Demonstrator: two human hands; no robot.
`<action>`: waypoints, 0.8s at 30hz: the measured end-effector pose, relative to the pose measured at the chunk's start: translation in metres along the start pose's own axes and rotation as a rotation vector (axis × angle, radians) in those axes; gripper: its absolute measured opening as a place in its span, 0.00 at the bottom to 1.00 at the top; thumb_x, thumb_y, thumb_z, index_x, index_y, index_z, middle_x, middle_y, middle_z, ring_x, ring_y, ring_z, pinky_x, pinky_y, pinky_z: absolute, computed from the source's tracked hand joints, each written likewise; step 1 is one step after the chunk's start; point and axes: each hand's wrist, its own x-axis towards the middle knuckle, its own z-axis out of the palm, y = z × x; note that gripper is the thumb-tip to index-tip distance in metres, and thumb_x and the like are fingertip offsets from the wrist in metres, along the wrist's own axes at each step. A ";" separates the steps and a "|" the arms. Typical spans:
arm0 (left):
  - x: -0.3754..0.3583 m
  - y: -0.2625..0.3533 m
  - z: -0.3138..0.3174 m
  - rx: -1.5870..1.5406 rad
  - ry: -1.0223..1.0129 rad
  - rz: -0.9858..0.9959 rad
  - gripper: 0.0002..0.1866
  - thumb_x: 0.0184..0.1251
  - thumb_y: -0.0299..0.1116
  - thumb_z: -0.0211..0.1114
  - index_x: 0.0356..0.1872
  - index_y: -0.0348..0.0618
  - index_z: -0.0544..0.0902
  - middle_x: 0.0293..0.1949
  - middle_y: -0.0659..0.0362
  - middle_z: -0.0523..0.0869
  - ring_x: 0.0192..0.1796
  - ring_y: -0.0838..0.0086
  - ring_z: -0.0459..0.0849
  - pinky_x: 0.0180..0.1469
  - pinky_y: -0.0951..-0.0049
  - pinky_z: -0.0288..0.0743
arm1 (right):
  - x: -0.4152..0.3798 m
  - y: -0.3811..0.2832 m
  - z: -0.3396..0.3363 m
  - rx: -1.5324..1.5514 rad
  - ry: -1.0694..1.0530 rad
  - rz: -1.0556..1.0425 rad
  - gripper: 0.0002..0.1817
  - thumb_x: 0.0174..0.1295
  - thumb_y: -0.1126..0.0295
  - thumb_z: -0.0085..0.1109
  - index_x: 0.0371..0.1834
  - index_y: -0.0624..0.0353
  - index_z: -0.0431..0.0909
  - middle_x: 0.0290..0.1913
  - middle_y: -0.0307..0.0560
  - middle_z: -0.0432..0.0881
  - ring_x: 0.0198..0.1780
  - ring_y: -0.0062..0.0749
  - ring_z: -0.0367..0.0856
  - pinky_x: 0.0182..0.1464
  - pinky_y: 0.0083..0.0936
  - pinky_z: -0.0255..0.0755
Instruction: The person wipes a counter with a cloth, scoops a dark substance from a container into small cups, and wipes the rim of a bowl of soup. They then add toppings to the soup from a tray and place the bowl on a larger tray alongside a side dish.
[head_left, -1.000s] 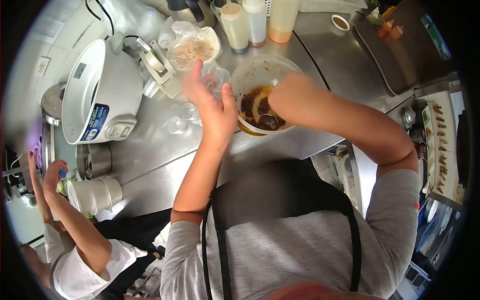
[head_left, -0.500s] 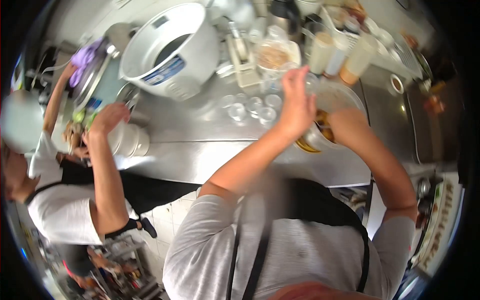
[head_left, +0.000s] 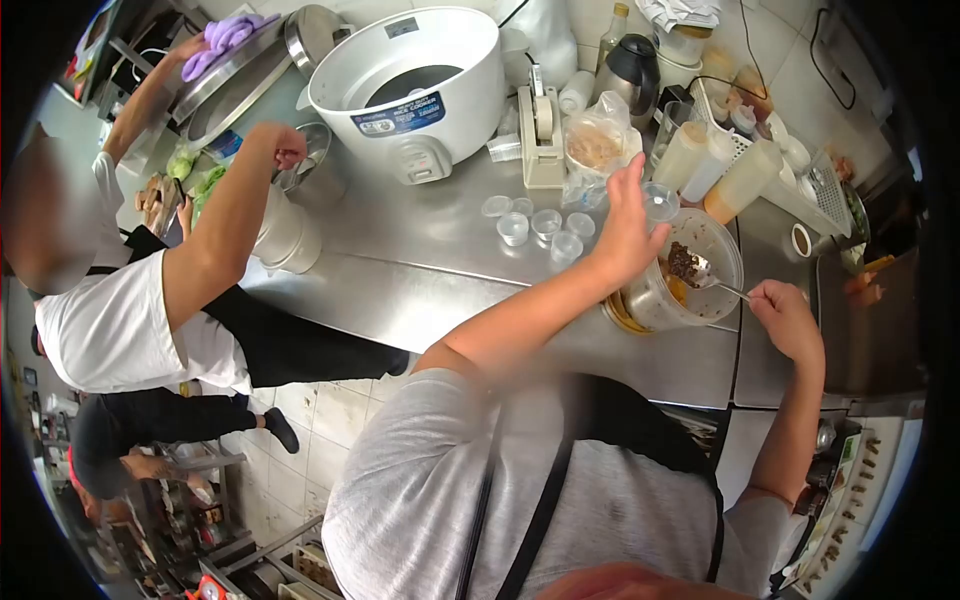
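Note:
My left hand holds a small clear plastic cup between thumb and fingers, above the far rim of a clear round tub. My right hand is closed on the handle of a metal spoon, to the right of the tub. The spoon's bowl is over the tub's opening, beside a dark, chunky food. Orange-brown contents show lower in the tub. Several more small clear cups stand on the steel counter to the left of my left hand.
A large white rice cooker stands at the back. Beside it are a bag-lined container, squeeze bottles and a steel jug. At left, a co-worker reaches over the counter near a white bucket.
My right hand has come up out of the tub and moved right, bringing the spoon into view. My left hand has shifted slightly right and down. The whole view has shifted too.

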 end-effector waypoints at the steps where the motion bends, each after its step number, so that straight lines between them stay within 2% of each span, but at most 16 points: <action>1: -0.001 0.001 0.000 -0.013 0.006 0.002 0.45 0.43 0.20 0.62 0.62 0.39 0.42 0.53 0.43 0.53 0.46 0.59 0.67 0.52 0.68 0.63 | -0.002 0.006 0.005 0.033 0.006 0.020 0.05 0.47 0.75 0.51 0.21 0.66 0.70 0.16 0.46 0.68 0.20 0.27 0.65 0.25 0.23 0.61; 2: -0.002 0.003 -0.001 -0.025 0.011 0.005 0.45 0.43 0.20 0.63 0.62 0.39 0.42 0.53 0.43 0.53 0.46 0.60 0.67 0.52 0.68 0.64 | -0.004 0.009 0.009 0.068 0.014 0.040 0.05 0.48 0.75 0.51 0.21 0.66 0.70 0.15 0.45 0.67 0.20 0.23 0.64 0.24 0.21 0.60; 5: -0.002 0.007 -0.008 -0.084 0.013 -0.043 0.46 0.43 0.21 0.63 0.62 0.41 0.43 0.51 0.45 0.55 0.46 0.62 0.67 0.52 0.67 0.64 | -0.008 0.004 0.018 0.032 0.014 0.003 0.04 0.47 0.76 0.51 0.21 0.66 0.69 0.15 0.44 0.66 0.19 0.24 0.63 0.24 0.21 0.60; 8: -0.004 0.012 -0.021 -0.069 0.025 -0.094 0.46 0.43 0.21 0.64 0.62 0.42 0.43 0.49 0.46 0.56 0.46 0.63 0.67 0.52 0.67 0.64 | -0.007 0.001 0.022 0.003 -0.016 -0.075 0.06 0.48 0.73 0.52 0.22 0.66 0.71 0.15 0.47 0.68 0.19 0.29 0.65 0.24 0.25 0.61; 11: -0.009 0.010 -0.034 -0.018 0.063 -0.066 0.47 0.42 0.22 0.65 0.62 0.43 0.44 0.48 0.48 0.58 0.45 0.65 0.68 0.51 0.68 0.65 | -0.005 -0.011 0.026 -0.013 -0.016 -0.109 0.07 0.48 0.72 0.52 0.20 0.66 0.70 0.14 0.45 0.67 0.18 0.26 0.64 0.23 0.24 0.61; 17: -0.017 0.000 -0.056 -0.128 0.051 -0.140 0.47 0.44 0.20 0.63 0.63 0.45 0.42 0.47 0.51 0.59 0.44 0.70 0.69 0.48 0.70 0.68 | 0.003 -0.017 0.037 0.138 -0.049 -0.022 0.05 0.48 0.75 0.51 0.21 0.66 0.71 0.15 0.37 0.66 0.20 0.17 0.62 0.23 0.19 0.59; 24: -0.017 -0.007 -0.071 -0.164 0.064 -0.188 0.48 0.44 0.19 0.62 0.63 0.46 0.39 0.46 0.53 0.59 0.44 0.72 0.68 0.46 0.73 0.68 | -0.002 -0.012 0.040 0.208 0.025 0.042 0.06 0.51 0.73 0.51 0.23 0.65 0.72 0.15 0.33 0.66 0.20 0.14 0.61 0.21 0.16 0.56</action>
